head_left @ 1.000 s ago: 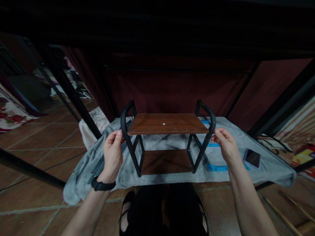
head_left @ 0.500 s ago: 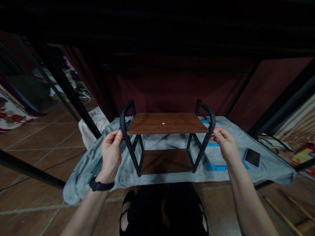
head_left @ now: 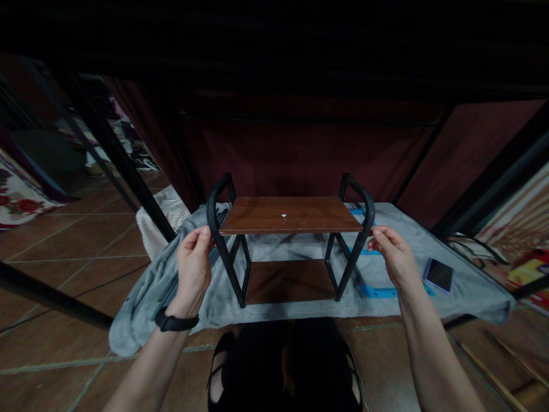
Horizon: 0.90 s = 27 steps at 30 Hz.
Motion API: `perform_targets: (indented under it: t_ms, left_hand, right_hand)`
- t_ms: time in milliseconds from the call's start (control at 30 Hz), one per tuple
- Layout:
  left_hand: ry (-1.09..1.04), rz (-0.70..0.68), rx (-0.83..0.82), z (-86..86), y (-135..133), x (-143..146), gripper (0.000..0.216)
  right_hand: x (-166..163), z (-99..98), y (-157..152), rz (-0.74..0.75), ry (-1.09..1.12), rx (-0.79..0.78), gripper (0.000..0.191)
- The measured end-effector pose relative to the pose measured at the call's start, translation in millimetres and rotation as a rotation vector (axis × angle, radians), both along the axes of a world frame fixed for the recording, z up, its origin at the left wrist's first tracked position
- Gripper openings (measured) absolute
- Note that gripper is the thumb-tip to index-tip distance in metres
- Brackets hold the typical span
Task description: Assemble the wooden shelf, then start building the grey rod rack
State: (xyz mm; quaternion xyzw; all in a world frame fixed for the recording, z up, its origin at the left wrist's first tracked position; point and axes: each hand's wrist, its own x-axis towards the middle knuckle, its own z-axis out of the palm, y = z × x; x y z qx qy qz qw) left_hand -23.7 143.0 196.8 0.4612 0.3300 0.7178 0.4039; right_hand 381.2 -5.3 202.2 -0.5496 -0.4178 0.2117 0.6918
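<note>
Left hand and right hand nearly pinched at your rack; hold unclear. Likely stiff, light; grip left and right bars.

From the front, the rack has passing room between its upper board and lower board, edged by black side frames. A red panel stands behind; blue strips and a phone lie to its right.
</note>
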Motion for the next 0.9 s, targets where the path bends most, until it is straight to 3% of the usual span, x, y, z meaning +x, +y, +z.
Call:
perform_targets:
  t_ms: [900]
  left_hand:
    - [-0.003,0.006,0.022,1.0,-1.8,3.1,0.025]
  right_hand:
    - [0.1,-1.2,2.8,0.014,0.015,0.020,0.027]
